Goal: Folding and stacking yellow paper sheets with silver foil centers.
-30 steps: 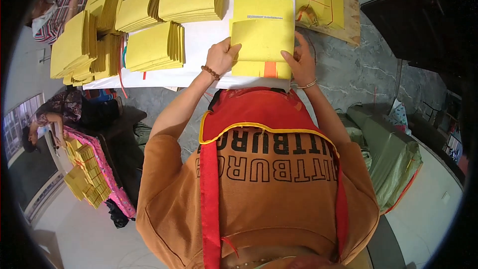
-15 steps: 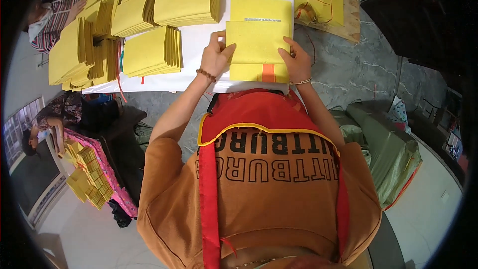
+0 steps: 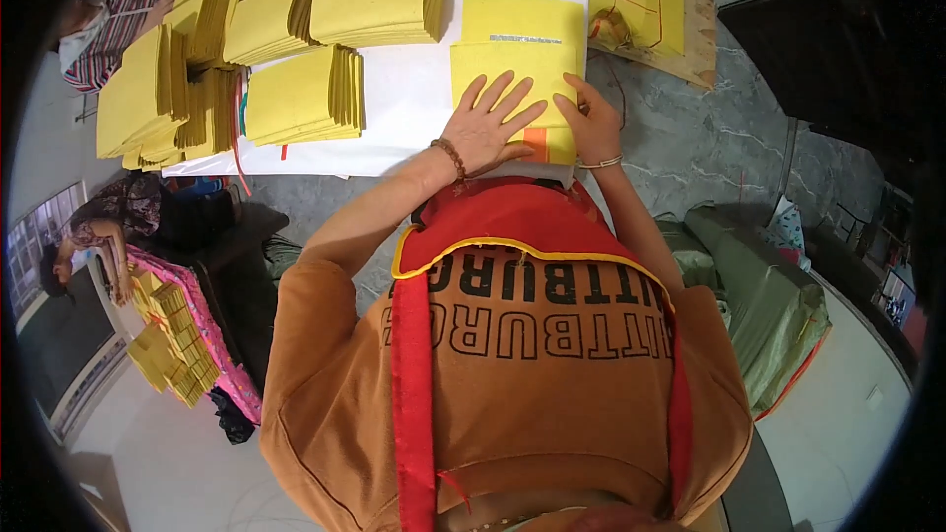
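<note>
In front of me on the white-topped table [image 3: 404, 108] lies a folded yellow paper sheet [image 3: 473, 59], with a fold crossing it. Yellow paper shows beyond its far edge, with a narrow grey strip, and on the near side, with an orange patch [image 3: 534, 143]. My left hand [image 3: 485, 128] lies flat across the sheet's near left part, fingers spread and nothing gripped. At the sheet's right edge, my right hand [image 3: 591, 123] is curled, thumb and forefinger on the paper; its other fingers are partly hidden.
Several thick stacks of folded yellow paper [image 3: 374, 0] fill the table's left side. Tied yellow bundles [image 3: 665, 0] rest on a wooden board [image 3: 698, 39] at right. A person in striped sleeves [image 3: 118, 20] is at far left, another person [image 3: 113, 227] below. Green wrapped bales [image 3: 759, 305] stand right.
My left hand has let go of the sheet's left edge and moved right, opening flat onto the paper's near part. My right hand stays at the right edge.
</note>
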Motion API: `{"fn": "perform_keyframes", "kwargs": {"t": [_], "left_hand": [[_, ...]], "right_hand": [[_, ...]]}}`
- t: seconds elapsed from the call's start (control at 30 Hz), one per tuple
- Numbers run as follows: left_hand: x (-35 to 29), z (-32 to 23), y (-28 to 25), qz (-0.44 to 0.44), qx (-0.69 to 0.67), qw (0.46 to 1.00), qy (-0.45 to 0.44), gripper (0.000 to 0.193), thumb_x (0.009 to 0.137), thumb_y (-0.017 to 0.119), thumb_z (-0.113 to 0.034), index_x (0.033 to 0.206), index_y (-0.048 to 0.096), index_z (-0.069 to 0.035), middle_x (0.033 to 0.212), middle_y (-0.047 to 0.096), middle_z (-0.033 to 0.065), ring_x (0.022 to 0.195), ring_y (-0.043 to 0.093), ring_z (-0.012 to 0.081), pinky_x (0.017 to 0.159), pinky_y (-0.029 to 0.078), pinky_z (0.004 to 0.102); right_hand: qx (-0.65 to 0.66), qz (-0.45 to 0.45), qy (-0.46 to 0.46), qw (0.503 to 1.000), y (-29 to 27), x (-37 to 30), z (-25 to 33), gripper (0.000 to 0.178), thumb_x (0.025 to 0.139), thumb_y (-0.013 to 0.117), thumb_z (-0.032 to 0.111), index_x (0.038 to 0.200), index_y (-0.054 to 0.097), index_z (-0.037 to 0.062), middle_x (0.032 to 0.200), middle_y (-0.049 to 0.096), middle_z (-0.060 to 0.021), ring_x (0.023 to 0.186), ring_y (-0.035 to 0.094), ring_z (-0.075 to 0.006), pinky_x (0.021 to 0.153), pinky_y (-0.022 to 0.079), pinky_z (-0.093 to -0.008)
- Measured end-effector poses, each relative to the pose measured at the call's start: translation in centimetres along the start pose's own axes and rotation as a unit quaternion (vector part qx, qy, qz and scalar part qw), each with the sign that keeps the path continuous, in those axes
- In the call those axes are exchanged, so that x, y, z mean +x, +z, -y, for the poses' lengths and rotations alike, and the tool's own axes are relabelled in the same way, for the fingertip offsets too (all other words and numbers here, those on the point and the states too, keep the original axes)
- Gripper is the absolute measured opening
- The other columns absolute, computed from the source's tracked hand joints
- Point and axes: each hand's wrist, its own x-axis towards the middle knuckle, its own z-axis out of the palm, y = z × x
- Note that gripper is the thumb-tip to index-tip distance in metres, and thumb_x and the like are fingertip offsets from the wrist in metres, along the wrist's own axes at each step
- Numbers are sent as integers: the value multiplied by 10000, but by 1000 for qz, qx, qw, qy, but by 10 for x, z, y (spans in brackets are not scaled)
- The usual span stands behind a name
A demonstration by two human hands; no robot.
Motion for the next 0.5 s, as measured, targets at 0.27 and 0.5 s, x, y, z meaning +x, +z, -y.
{"fn": "perform_keyframes", "kwargs": {"t": [0.27,0.5], "left_hand": [[1,2,-1,15,6,1000,10,667,803,533,-480,1350,336,-152,1408,300,101,1306,238,303,1055,166,474],[4,6,2,-23,-1,999,33,547,832,526,-301,1285,391,-26,1350,357,148,1228,339,301,1000,265,446]], "right_hand": [[-402,73,-270,872,-10,-38,-10,520,866,458,418,1286,428,112,1372,372,-32,1297,286,-238,998,115,-598],[-406,44,-261,875,-5,-41,-14,551,864,440,451,1316,390,140,1401,319,-14,1293,253,-331,966,125,-664]]}}
